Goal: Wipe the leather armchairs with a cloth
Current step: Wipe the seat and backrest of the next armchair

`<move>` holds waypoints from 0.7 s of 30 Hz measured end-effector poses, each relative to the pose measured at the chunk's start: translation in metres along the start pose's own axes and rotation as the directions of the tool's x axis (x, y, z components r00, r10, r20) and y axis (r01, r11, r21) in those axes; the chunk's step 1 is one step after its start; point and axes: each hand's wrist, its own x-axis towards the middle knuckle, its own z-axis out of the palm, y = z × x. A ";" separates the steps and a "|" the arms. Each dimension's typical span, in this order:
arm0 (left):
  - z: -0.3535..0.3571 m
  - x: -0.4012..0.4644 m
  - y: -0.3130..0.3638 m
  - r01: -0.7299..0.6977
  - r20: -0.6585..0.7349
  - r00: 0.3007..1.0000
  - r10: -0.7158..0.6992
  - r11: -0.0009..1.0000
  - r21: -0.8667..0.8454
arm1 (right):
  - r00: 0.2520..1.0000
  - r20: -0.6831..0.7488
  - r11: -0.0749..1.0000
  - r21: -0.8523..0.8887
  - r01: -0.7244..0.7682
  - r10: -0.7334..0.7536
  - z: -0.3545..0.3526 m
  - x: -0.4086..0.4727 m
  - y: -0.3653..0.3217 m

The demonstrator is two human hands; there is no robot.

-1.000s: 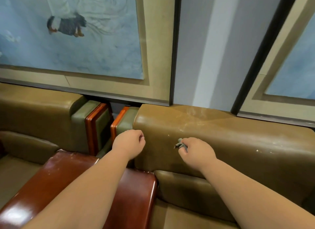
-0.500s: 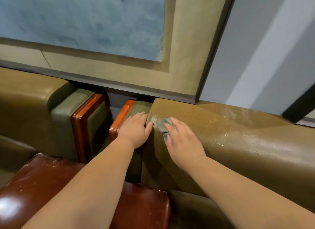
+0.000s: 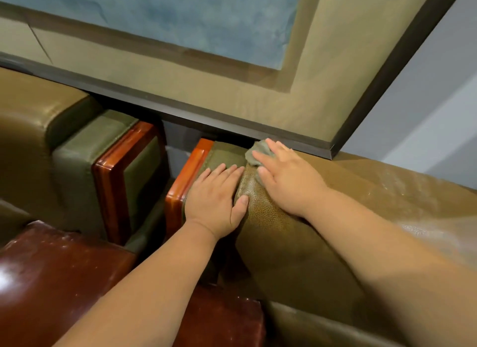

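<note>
Right hand (image 3: 285,177) slid cloth (image 3: 258,153) to backrest top, flat fingers hiding most, left hand (image 3: 216,200) flat on armchair (image 3: 284,243)

Big framed blue painting (image 3: 180,18) w/ beige mat, dark frame; grey wall (image 3: 426,109) at right

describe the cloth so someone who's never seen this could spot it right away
Find the olive leather armchair back running below the framed picture. At its top left corner, the right hand presses flat on the cloth, a small crumpled grey-green wad, matte against glossy leather.
</note>
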 end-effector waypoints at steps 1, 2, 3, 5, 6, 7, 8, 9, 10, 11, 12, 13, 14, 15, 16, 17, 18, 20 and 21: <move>0.000 0.001 0.000 -0.005 0.003 1.000 0.005 1.000 -0.001 | 0.999 -0.017 0.999 -0.037 0.036 -0.037 0.005 -0.023 -0.005; 0.001 0.000 -0.001 -0.006 0.009 1.000 0.006 1.000 -0.005 | 0.997 -0.026 0.994 -0.082 0.075 -0.078 0.011 -0.049 -0.013; 0.002 -0.002 -0.002 -0.005 0.012 1.000 0.005 1.000 -0.008 | 0.994 -0.021 0.987 -0.121 0.102 -0.105 0.018 -0.073 -0.020; 0.003 -0.004 -0.003 -0.003 0.004 1.000 0.003 1.000 -0.017 | 0.990 0.044 0.978 -0.159 0.138 -0.133 0.022 -0.088 -0.017; 0.003 -0.004 -0.004 -0.005 -0.004 1.000 0.005 1.000 -0.017 | 0.988 0.061 0.975 -0.162 0.150 -0.141 0.018 -0.077 -0.011; 0.003 -0.004 -0.005 -0.006 -0.014 1.000 0.006 1.000 -0.018 | 0.991 0.055 0.981 -0.143 0.129 -0.122 0.013 -0.057 -0.006; 0.004 -0.003 -0.006 -0.007 -0.023 1.000 0.006 1.000 -0.020 | 0.997 0.034 0.992 -0.098 0.073 -0.070 0.008 -0.031 0.000; 0.004 -0.002 -0.006 -0.007 -0.031 1.000 0.007 1.000 -0.022 | 0.999 0.034 0.999 -0.052 -0.003 0.005 0.002 -0.007 0.004; 0.004 -0.002 -0.007 -0.005 -0.035 0.999 0.004 1.000 -0.022 | 0.997 0.047 0.997 -0.030 -0.066 0.068 -0.003 0.009 0.006; 0.004 -0.002 -0.007 0.001 -0.037 0.999 -0.002 1.000 -0.021 | 0.995 0.039 0.995 -0.034 -0.090 0.092 -0.002 0.015 0.006; 0.004 -0.003 -0.006 0.006 -0.034 0.999 -0.007 1.000 -0.019 | 0.998 0.020 0.997 -0.043 -0.065 0.066 0.001 0.008 0.005; 0.004 -0.002 -0.006 0.005 -0.028 1.000 -0.005 1.000 -0.018 | 1.000 -0.007 0.998 -0.060 -0.027 0.027 0.005 -0.010 0.000; 0.004 -0.001 -0.005 -0.002 -0.019 1.000 0.002 1.000 -0.016 | 1.000 -0.020 0.996 -0.089 0.008 -0.010 0.010 -0.037 -0.005; 0.005 0.000 -0.004 -0.005 -0.009 1.000 0.005 1.000 -0.014 | 0.999 -0.028 0.991 -0.130 0.040 -0.044 0.016 -0.064 -0.011; 0.005 0.000 -0.004 -0.003 0.000 1.000 0.003 1.000 -0.012 | 0.998 -0.013 0.987 -0.153 0.060 -0.062 0.019 -0.086 -0.015; 0.005 -0.001 -0.004 0.002 0.001 1.000 -0.002 1.000 -0.011 | 0.997 0.009 0.983 -0.165 0.077 -0.076 0.020 -0.097 -0.015; 0.005 -0.001 -0.005 0.005 -0.003 1.000 -0.005 1.000 -0.010 | 0.995 0.023 0.982 -0.160 0.103 -0.100 0.018 -0.093 -0.009; 0.005 -0.003 -0.006 0.000 -0.010 1.000 -0.001 1.000 -0.016 | 0.996 0.032 0.988 -0.129 0.086 -0.082 0.007 -0.064 0.006; 0.005 -0.002 -0.006 0.000 -0.015 1.000 0.000 1.000 -0.020 | 0.999 0.036 0.996 -0.079 0.037 -0.034 0.000 -0.043 0.014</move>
